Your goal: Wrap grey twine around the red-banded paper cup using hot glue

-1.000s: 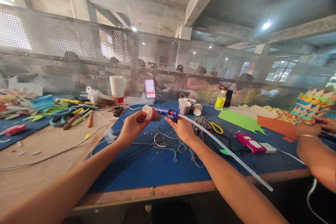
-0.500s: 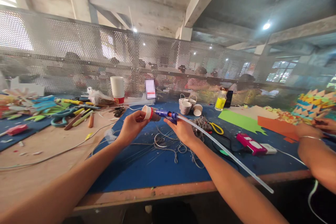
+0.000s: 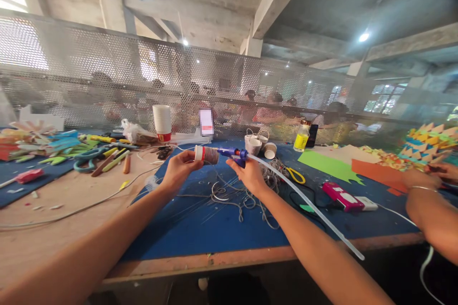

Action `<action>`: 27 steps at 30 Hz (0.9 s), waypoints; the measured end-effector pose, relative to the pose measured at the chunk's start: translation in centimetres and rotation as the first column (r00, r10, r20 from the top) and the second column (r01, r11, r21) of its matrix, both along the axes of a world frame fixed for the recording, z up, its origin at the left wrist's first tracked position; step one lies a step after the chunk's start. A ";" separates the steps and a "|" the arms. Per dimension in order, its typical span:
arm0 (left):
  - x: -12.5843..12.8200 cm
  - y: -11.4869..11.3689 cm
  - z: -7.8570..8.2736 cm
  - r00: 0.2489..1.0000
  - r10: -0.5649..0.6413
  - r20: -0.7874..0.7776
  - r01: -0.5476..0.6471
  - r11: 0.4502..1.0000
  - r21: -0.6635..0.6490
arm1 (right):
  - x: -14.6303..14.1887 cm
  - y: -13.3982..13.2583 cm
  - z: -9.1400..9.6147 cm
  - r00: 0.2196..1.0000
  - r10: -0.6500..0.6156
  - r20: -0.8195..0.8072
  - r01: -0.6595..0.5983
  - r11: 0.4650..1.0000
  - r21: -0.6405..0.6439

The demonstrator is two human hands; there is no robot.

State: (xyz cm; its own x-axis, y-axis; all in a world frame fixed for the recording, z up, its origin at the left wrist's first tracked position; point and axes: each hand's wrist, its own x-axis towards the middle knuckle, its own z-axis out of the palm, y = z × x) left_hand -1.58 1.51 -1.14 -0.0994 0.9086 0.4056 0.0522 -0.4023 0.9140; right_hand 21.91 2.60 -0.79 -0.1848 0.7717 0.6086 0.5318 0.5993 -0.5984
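Observation:
My left hand (image 3: 181, 167) grips a small paper cup (image 3: 210, 156) by its white end. The cup lies sideways, with a red band and grey cord wound round its other part. In my right hand (image 3: 250, 174) is a blue glue gun (image 3: 232, 153), its nozzle pointing left at the cup's side. Whether the nozzle touches the cup I cannot tell. A long clear glue stick (image 3: 307, 202) sticks out of the gun's back end. Below both hands, loose grey cord (image 3: 239, 205) lies tangled on the blue mat (image 3: 171, 236).
Cord-wrapped cups (image 3: 253, 145) and a yellow-labelled bottle (image 3: 302, 137) stand behind. White stacked cups (image 3: 162, 121) are at back left, near scissors (image 3: 86, 159). Yellow-handled scissors (image 3: 296, 176), a pink box (image 3: 341, 195) and green paper (image 3: 329, 164) lie right. Another person's arm (image 3: 429, 205) reaches in there.
The cup has turned so that its cord-covered side shows more. The glue gun has shifted slightly right, and the free end of its glue stick has moved a little left and up.

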 end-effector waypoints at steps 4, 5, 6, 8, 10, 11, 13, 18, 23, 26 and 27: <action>0.1 -0.2 0.1 0.998 -0.027 0.052 0.028 0.999 -0.033 | 0.7 1.6 -0.2 0.954 0.003 -0.299 -0.071 0.973 -0.218; 0.1 -0.2 0.1 0.997 -0.037 0.064 0.040 0.998 -0.039 | 0.9 2.0 -0.3 0.926 -0.018 -0.377 -0.101 0.950 -0.294; 0.1 -0.3 0.2 0.996 -0.043 0.075 0.046 0.998 -0.046 | 1.1 2.4 -0.5 0.900 -0.050 -0.433 -0.129 0.918 -0.375; 0.1 -0.2 0.2 0.995 -0.044 0.094 0.050 0.997 -0.058 | 1.6 3.1 -0.9 0.893 -0.089 -0.442 -0.134 0.884 -0.447; 0.1 -0.2 0.2 0.991 -0.051 0.122 0.059 0.996 -0.066 | 2.0 3.6 -1.3 0.907 -0.116 -0.405 -0.106 0.868 -0.485; 0.1 -0.1 0.2 0.989 -0.059 0.138 0.069 0.995 -0.067 | 2.2 3.9 -1.4 0.916 -0.128 -0.381 -0.087 0.862 -0.499; 0.1 0.0 0.2 0.983 -0.074 0.168 0.086 0.994 -0.063 | 2.6 4.3 -1.7 0.935 -0.157 -0.318 -0.035 0.852 -0.523; 0.3 -0.1 0.3 0.976 -0.076 0.206 0.093 0.993 -0.073 | 3.3 5.1 -2.0 0.965 -0.251 -0.070 0.186 0.852 -0.489; 0.3 0.0 0.2 0.968 -0.100 0.229 0.121 0.990 -0.079 | 3.4 5.3 -2.2 0.921 -0.361 0.143 0.388 0.834 -0.391; 0.3 0.0 0.2 0.964 -0.114 0.240 0.134 0.989 -0.069 | 3.2 5.1 -2.4 0.880 -0.425 0.212 0.474 0.812 -0.341; 0.3 0.0 0.2 0.963 -0.115 0.243 0.135 0.988 -0.069 | 3.2 4.9 -2.4 0.867 -0.432 0.247 0.494 0.807 -0.323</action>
State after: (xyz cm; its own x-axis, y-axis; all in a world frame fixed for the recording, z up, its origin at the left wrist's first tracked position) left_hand -1.30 1.47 -0.95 -0.0669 0.9499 0.3054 -0.2159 -0.3126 0.9250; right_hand 25.10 7.51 -3.22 0.1845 0.9475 0.2611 0.7934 0.0132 -0.6086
